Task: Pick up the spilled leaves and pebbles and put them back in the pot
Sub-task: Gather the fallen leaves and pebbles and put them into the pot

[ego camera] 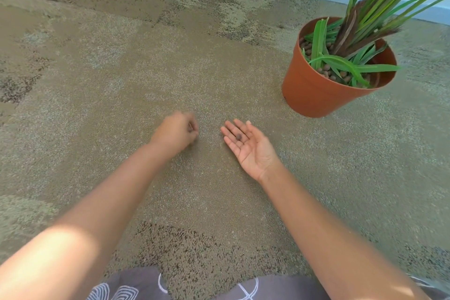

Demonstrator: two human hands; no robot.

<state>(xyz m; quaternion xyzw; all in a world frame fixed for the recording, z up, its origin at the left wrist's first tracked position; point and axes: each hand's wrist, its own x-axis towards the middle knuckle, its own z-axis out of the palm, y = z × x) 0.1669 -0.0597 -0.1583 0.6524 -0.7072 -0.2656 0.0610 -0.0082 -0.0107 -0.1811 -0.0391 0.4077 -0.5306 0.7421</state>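
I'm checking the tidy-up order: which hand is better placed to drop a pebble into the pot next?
Probably the right hand: it lies palm-up with a pebble on it, nearer the pot. The left hand is curled, farther away.

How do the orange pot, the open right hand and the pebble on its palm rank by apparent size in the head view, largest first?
1. Orange pot, clearly the largest.
2. Right hand, open with its palm up, nearer to the camera than the pot.
3. Pebble, a small dark spot on the fingers.

left hand blurred, curled fingers hiding contents, plant cut off
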